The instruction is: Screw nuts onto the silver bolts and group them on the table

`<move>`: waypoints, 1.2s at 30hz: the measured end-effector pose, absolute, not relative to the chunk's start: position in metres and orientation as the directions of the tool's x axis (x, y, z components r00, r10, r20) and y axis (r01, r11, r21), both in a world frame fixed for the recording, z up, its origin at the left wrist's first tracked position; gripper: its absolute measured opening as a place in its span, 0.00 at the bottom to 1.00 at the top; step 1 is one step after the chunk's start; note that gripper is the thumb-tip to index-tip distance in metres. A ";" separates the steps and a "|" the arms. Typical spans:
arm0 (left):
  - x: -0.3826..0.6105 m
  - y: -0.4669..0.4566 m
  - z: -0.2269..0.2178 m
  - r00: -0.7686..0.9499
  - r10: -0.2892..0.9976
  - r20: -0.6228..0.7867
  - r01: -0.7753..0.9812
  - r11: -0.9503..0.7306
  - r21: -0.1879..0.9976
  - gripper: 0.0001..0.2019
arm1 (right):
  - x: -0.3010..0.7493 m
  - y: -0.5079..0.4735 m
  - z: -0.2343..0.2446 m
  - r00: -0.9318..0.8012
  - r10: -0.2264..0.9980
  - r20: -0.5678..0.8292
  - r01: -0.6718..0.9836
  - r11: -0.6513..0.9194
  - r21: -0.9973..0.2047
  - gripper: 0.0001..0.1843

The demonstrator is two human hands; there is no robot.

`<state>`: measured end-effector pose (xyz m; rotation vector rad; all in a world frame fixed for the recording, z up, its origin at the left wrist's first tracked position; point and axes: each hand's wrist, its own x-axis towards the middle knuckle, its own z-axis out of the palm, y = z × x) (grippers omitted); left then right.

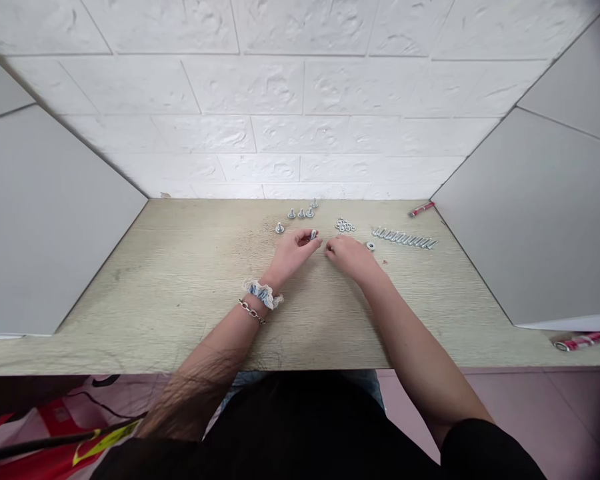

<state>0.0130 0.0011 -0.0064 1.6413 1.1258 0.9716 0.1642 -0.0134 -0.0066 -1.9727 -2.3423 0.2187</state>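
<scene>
My left hand (294,250) is closed, with a small silver bolt (313,235) upright between its thumb and fingers. Just to its right, my right hand (347,255) has its fingers curled together over the tabletop; whatever they may hold is hidden. Behind the hands stand several silver bolts with wide round bases, one of them a bolt (280,228) nearest my left hand. A cluster of nuts (345,225) lies beyond my right hand. Beside that hand's knuckles is a round silver washer-like piece (371,246) with a dark centre.
A row of loose bolts (405,239) lies to the right on the wooden table (180,287). Red cylinders lie at the back right (421,209) and front right (583,341). Grey panels flank both sides, and a white brick-patterned wall (280,87) closes the back.
</scene>
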 end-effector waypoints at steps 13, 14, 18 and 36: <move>0.013 0.005 -0.015 0.291 0.949 0.118 0.322 -0.213 0.922 0.07 | 0.168 -0.010 -0.012 -0.196 0.980 -0.019 0.963 0.189 -0.192 0.10; 0.014 0.005 -0.015 0.289 0.950 0.117 0.330 -0.214 0.920 0.07 | 0.168 -0.010 -0.013 -0.196 0.980 -0.020 0.963 0.188 -0.193 0.11; 0.015 0.004 -0.016 0.302 0.946 0.122 0.387 -0.239 0.891 0.07 | 0.168 -0.010 -0.013 -0.206 0.978 -0.013 0.959 0.199 -0.200 0.12; 0.013 0.003 -0.014 0.363 0.904 0.227 0.587 -0.411 0.697 0.10 | 0.147 -0.017 0.001 -0.111 0.920 0.376 0.611 0.362 -0.704 0.08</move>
